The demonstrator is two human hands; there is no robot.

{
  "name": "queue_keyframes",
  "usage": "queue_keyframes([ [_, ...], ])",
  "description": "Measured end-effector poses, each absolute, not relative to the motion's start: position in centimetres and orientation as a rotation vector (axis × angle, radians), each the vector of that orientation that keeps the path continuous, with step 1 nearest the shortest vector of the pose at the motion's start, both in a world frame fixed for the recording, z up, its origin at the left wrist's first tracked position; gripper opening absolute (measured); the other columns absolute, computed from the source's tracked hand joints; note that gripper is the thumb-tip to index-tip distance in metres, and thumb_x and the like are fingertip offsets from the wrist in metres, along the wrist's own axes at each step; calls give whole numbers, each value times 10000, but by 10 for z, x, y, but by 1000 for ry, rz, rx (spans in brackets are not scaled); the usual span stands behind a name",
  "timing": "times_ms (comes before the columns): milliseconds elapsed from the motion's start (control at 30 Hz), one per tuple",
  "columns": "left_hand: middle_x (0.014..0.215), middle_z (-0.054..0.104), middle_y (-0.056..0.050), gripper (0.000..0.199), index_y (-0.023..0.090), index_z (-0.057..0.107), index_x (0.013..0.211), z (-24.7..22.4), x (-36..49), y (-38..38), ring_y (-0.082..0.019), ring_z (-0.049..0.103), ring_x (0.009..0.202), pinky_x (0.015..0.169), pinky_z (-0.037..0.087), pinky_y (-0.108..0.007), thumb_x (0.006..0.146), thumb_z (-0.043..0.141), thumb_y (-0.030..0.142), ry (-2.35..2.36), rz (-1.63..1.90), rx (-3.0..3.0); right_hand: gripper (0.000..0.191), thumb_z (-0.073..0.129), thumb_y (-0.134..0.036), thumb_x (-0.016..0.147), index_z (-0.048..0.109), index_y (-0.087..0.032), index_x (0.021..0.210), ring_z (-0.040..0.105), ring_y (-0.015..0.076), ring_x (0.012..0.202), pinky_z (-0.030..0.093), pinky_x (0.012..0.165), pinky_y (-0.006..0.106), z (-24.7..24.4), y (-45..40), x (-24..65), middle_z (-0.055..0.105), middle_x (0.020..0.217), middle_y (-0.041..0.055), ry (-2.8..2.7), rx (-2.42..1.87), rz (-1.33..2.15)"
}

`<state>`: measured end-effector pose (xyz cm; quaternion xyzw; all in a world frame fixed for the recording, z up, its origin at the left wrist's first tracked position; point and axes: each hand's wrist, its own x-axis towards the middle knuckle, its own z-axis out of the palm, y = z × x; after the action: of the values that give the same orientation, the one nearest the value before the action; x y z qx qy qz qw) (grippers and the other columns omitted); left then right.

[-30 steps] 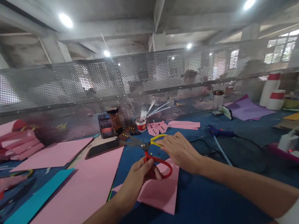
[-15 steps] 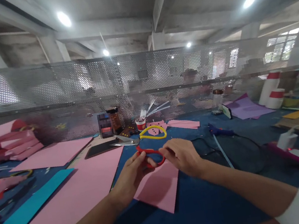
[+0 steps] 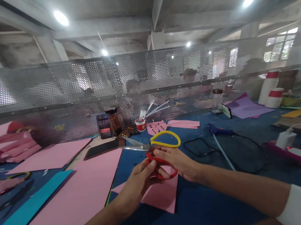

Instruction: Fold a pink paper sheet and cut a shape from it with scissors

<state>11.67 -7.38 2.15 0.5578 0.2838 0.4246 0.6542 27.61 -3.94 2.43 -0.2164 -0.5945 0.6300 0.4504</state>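
Note:
Scissors (image 3: 164, 140) with one yellow and one red handle are spread apart in front of me, blades pointing left. My left hand (image 3: 142, 176) is closed around the red handle, fingertips through or behind the loop. On the right side of the scissors, my right hand (image 3: 181, 161) is closed on the handles, its fingers between the yellow and red loops. Below both hands a small pink paper piece (image 3: 163, 195) lies on the blue table (image 3: 208, 207), partly covered by my left hand.
Large pink sheets (image 3: 74, 192) and a blue strip (image 3: 33, 207) lie at left. A dark tablet-like object (image 3: 101, 149) is behind them. A blue glue gun (image 3: 220, 130), purple paper (image 3: 245, 106) and a power strip (image 3: 299, 154) are at right.
The scissors have shifted right and slightly down, with the handles spread. My right hand has moved from beside the red handle onto the scissors.

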Motion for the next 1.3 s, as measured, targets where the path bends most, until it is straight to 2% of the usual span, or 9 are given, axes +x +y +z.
queue_keyframes([
  [133,900,694,-90,286,160,652,1029,20,118,-76,-194,640,840,815,481,-317,952,518,400,611,916,1256,411,650,-574,795,636,-186,929,575,118,559,505,569,256,26,-38,280,634,697,-6,-1431,-540,1666],
  [367,902,707,-107,313,127,674,965,19,122,-82,-192,650,825,831,491,-328,956,512,395,606,851,1313,343,690,-505,789,625,-171,745,537,103,492,446,521,238,33,-43,286,566,541,-37,-1498,-577,1581],
  [567,910,703,-107,345,127,671,989,19,120,-83,-201,655,828,861,495,-364,915,564,447,657,841,1364,286,730,-419,775,637,-149,753,611,109,621,480,582,219,37,-44,282,669,719,17,-1415,-575,1519],
  [700,905,699,-92,336,146,676,957,23,117,-78,-215,645,857,845,493,-368,918,540,450,701,796,1570,250,727,-388,786,638,-156,809,677,153,745,548,687,264,41,-37,288,712,824,49,-1320,-534,1535],
  [800,936,706,-87,344,179,691,921,21,109,-65,-239,631,915,859,470,-367,935,481,451,953,860,1846,231,747,-366,769,651,-170,844,697,168,821,561,813,312,48,-27,300,724,846,38,-1292,-528,1452],
  [867,1042,692,-84,275,222,691,987,14,99,-53,-268,593,1020,904,437,-384,902,538,434,1219,940,2103,239,758,-363,759,667,-180,883,702,165,827,556,858,327,53,-20,311,729,861,31,-1253,-536,1407],
  [933,1185,648,-91,300,245,658,1118,4,89,-41,-307,513,1158,979,376,-424,850,613,372,1382,918,2384,246,767,-362,749,678,-183,893,705,168,837,556,872,330,57,-15,323,733,875,33,-1209,-540,1391],
  [1033,1240,624,-130,427,196,591,1241,-8,79,-31,-322,510,1157,971,372,-440,846,605,358,1493,693,2571,236,769,-340,753,677,-183,904,708,183,857,564,857,340,59,-15,340,736,903,43,-1184,-536,1373],
  [1300,1060,687,-95,362,230,658,1140,-10,87,-30,-303,578,1026,884,394,-390,810,639,378,1575,607,2547,276,761,-359,761,666,-168,935,711,205,860,569,826,343,40,-17,371,738,900,66,-1171,-610,1383],
])
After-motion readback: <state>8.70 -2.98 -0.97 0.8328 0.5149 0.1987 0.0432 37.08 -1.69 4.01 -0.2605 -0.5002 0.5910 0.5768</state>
